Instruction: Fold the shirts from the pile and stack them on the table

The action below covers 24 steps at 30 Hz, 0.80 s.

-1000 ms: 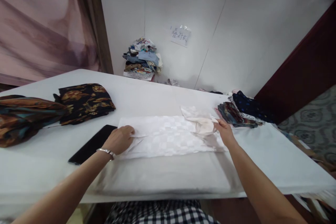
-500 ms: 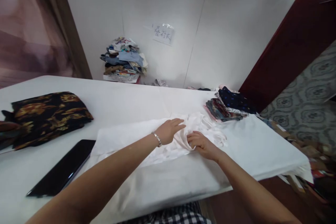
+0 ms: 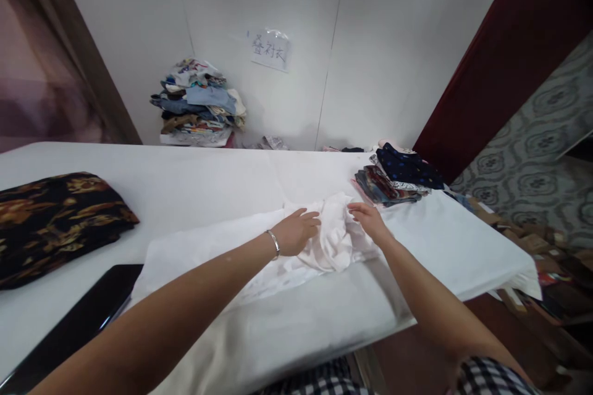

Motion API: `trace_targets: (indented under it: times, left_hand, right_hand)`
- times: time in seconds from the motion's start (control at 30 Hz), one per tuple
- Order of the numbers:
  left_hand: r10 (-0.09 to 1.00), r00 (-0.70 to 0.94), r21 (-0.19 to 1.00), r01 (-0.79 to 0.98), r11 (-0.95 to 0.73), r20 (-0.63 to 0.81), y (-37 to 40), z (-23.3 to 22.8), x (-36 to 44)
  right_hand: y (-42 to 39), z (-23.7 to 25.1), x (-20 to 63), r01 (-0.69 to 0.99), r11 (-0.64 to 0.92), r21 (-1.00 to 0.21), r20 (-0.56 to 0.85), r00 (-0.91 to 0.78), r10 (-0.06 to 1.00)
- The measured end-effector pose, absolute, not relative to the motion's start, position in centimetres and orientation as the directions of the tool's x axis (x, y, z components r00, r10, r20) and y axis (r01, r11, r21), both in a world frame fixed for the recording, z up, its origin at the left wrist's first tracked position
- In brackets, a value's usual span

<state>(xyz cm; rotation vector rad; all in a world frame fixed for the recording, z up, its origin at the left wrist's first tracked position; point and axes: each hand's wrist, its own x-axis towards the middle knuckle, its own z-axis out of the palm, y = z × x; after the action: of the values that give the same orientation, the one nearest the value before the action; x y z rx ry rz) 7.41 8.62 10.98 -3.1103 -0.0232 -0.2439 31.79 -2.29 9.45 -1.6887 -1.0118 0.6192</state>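
A white garment (image 3: pixel 337 239) lies stretched across the table in the head view, its right end bunched and turned inward in loose folds. My left hand (image 3: pixel 299 233), with a silver bracelet at the wrist, rests on the cloth with its fingers spread. At the far right edge of the bunched part, my right hand (image 3: pixel 370 222) has its fingers bent in on the fabric; the exact pinch is partly hidden. To the left, beyond my forearm, lies a flat black board (image 3: pixel 78 327).
A dark floral garment (image 3: pixel 65 222) lies on the white table (image 3: pixel 208 179) at left. Folded clothes (image 3: pixel 389 182) are stacked at the back right. Behind the table rises a tall clothes pile (image 3: pixel 199 105). A handwritten sign (image 3: pixel 270 49) hangs on the wall.
My right hand has moved up and away, and the garment's right end is drawn in toward the left. My left hand stays on the cloth. The view has shifted slightly right.
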Motion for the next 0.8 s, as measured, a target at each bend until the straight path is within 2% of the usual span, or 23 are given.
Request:
trace_targets:
  times: [0.07,0.17,0.27,0.37,0.5,0.6,0.7,0.8]
  left_hand:
    - [0.019,0.990,-0.017,0.022,-1.000,0.142,8.4,10.6,8.0]
    - [0.035,0.997,-0.009,0.036,-0.999,0.070,8.3,10.0,9.2]
    - [0.035,0.997,-0.043,0.037,-0.998,0.062,8.0,10.3,9.5]
    - [0.006,0.991,-0.065,0.015,-0.998,0.134,7.4,11.6,8.0]
    - [0.010,0.969,-0.028,0.018,-0.999,0.246,6.2,14.2,4.0]
    - [0.024,0.960,0.006,0.023,-1.000,0.279,5.5,15.0,1.9]
    - [0.030,0.965,0.002,0.030,-1.000,0.259,5.2,13.9,2.5]
    - [0.028,0.989,-0.017,0.030,-0.999,0.148,5.4,11.6,5.1]
  right_hand:
    - [-0.2,8.9,32.5,0.270,-0.262,-0.927,-0.045,0.612,0.790]
    - [1.8,8.4,32.4,0.253,-0.303,-0.919,-0.097,0.599,0.795]
    - [2.4,8.3,32.0,0.252,-0.279,-0.927,-0.077,0.599,0.797]
    - [2.1,8.3,32.4,0.244,-0.231,-0.942,-0.031,0.621,0.783]
    - [0.7,7.9,33.5,0.213,-0.177,-0.961,0.001,0.643,0.766]
    - [-0.4,7.4,33.9,0.208,-0.165,-0.964,0.003,0.628,0.778]
    - [-0.8,6.8,33.6,0.240,-0.183,-0.953,0.003,0.614,0.789]
    - [-0.8,6.4,33.3,0.292,-0.209,-0.933,0.010,0.605,0.796]
